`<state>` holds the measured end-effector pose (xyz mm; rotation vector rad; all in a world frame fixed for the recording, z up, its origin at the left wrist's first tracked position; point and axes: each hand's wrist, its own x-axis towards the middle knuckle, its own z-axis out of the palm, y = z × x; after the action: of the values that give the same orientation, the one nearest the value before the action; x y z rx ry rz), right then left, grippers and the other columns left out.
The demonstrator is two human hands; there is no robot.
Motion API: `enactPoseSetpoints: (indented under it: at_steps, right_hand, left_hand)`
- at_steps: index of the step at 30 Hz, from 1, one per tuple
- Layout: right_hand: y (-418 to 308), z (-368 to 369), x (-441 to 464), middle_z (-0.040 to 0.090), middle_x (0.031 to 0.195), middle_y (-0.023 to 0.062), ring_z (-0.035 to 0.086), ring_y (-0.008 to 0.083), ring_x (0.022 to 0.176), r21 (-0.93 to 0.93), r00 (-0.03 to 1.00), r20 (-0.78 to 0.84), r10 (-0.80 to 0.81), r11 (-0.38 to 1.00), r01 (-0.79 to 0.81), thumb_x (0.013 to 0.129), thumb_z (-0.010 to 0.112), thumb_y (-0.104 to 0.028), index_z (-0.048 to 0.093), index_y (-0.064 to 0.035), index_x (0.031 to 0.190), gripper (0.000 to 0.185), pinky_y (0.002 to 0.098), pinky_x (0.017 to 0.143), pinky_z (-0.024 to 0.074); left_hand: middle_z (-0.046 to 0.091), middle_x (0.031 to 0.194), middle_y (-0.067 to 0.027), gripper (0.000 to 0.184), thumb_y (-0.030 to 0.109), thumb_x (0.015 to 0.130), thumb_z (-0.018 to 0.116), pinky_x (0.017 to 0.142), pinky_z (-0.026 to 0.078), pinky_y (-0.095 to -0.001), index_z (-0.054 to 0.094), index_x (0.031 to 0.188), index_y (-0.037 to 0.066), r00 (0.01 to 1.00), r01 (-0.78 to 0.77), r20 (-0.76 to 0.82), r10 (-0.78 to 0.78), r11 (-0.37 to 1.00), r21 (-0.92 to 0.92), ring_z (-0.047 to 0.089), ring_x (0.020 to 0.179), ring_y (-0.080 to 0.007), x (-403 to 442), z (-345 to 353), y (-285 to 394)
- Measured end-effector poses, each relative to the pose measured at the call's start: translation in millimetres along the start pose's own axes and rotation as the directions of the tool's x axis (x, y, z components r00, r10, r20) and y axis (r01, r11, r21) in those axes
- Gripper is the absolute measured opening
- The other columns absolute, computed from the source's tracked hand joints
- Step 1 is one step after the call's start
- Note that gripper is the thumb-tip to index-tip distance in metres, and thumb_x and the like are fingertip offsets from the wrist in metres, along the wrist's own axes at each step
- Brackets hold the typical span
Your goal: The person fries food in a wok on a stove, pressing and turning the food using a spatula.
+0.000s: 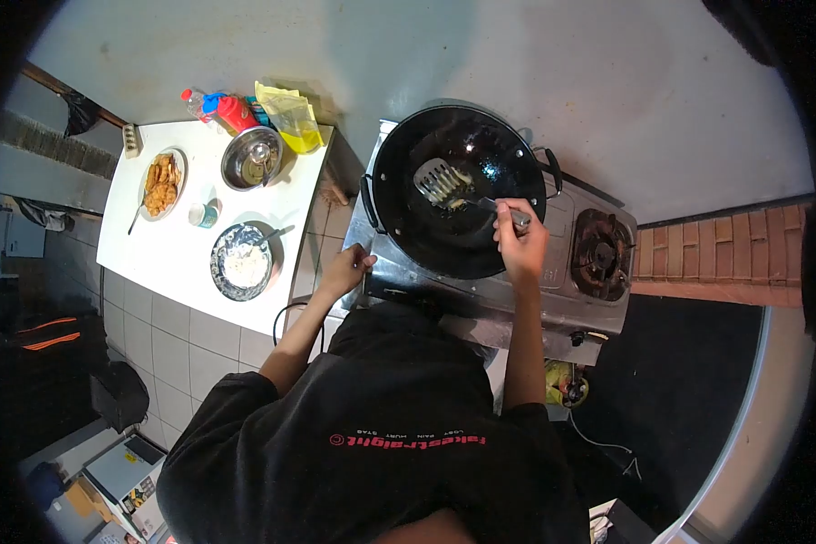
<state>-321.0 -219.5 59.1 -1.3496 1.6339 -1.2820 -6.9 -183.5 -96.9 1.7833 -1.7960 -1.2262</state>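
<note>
My right hand (521, 243) is closed around the handle of a slotted metal spatula (437, 179), over the right side of a large black wok (462, 249). The spatula's head is inside the wok, with a few pale food pieces (460, 203) by it. A dark oily sheen covers the wok's inside. My left hand (346, 270) hangs at the left front corner of the metal gas stove (399, 267), below the wok's left handle. Its fingers are curled in, and nothing shows in them.
Right of the wok is a second burner (601, 254). A white table (145, 258) at left bears a plate of fried food (161, 185), a steel bowl (251, 159), a bowl of white batter (242, 262), a cup (202, 215) and a yellow packet (290, 118). Walls rise behind.
</note>
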Motion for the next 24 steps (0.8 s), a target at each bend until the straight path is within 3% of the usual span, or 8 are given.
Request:
enactPoseSetpoints:
  at_steps: [2, 6, 9, 16, 22, 24]
  right_hand:
    - [-11.8, -4.4, 2.0, 0.059, 0.069, -0.0023, 0.052, 0.0023, 0.062, 0.037, 0.999, 0.004, 0.039, 0.999, -0.040, 0.096, 0.067, -0.014, 0.069, -0.0025, 0.098, 0.012, 0.0203, 0.056, 0.0409]
    - [-45.0, -23.0, 7.1, 0.060, 0.067, -0.0018, 0.050, 0.0024, 0.058, -0.006, 0.997, 0.001, -0.080, 0.997, 0.080, 0.096, 0.067, -0.014, 0.070, -0.0019, 0.095, 0.012, 0.0211, 0.051, 0.0384]
    - [-65.2, -40.4, 18.5, 0.060, 0.065, 0.0026, 0.045, 0.0023, 0.058, -0.269, 0.980, -0.018, -0.200, 0.945, 0.188, 0.095, 0.068, -0.016, 0.067, 0.0003, 0.095, 0.016, 0.0222, 0.051, 0.0368]
    - [-81.2, -60.0, 33.1, 0.055, 0.059, 0.0100, 0.044, 0.0080, 0.052, -0.487, 0.969, 0.119, -0.218, 0.837, 0.248, 0.093, 0.068, -0.013, 0.064, 0.0024, 0.091, 0.016, 0.0280, 0.050, 0.0373]
    - [-70.6, -57.7, 16.0, 0.054, 0.059, 0.0154, 0.046, 0.0138, 0.048, -0.479, 0.963, 0.146, -0.228, 0.835, 0.270, 0.091, 0.067, -0.011, 0.060, 0.0028, 0.086, 0.016, 0.0312, 0.050, 0.0385]
    - [-71.6, -52.9, 11.2, 0.054, 0.059, 0.0157, 0.046, 0.0156, 0.048, -0.463, 0.960, 0.146, -0.239, 0.841, 0.280, 0.091, 0.067, -0.011, 0.060, 0.0026, 0.085, 0.016, 0.0314, 0.050, 0.0385]
  left_hand:
    - [0.069, 0.091, -0.0229, 0.041, 0.042, 0.095, 0.065, 0.079, 0.050, -0.0478, 0.063, 0.096, 0.000, 1.000, -0.008, -0.008, 0.008, 1.000, 0.000, 0.067, 0.092, -0.0419, 1.0, 0.9, -0.5]
    - [0.069, 0.091, -0.0231, 0.041, 0.041, 0.094, 0.066, 0.077, 0.050, -0.0471, 0.062, 0.097, 0.000, 1.000, -0.007, 0.006, 0.007, 1.000, -0.007, 0.067, 0.091, -0.0415, 2.9, 2.0, -4.8]
    - [0.069, 0.087, -0.0222, 0.040, 0.040, 0.094, 0.067, 0.076, 0.050, -0.0463, 0.063, 0.095, 0.000, 1.000, -0.023, -0.011, 0.023, 1.000, -0.003, 0.067, 0.088, -0.0408, 1.8, 0.2, -0.8]
    - [0.069, 0.082, -0.0208, 0.038, 0.040, 0.093, 0.068, 0.075, 0.050, -0.0459, 0.065, 0.090, 0.002, 0.998, 0.040, 0.043, -0.040, 0.999, -0.004, 0.067, 0.084, -0.0402, 1.2, -7.1, 10.4]
    - [0.070, 0.085, -0.0199, 0.027, 0.028, 0.093, 0.067, 0.075, 0.051, -0.0449, 0.069, 0.090, 0.002, 1.000, 0.021, -0.025, -0.017, 0.984, 0.176, 0.069, 0.083, -0.0355, 3.3, -9.2, 12.9]
    - [0.070, 0.088, -0.0230, 0.028, 0.030, 0.090, 0.069, 0.077, 0.052, -0.0491, 0.067, 0.093, 0.001, 0.999, 0.004, 0.038, -0.006, 0.999, 0.036, 0.068, 0.089, -0.0417, 3.1, -9.6, 11.6]
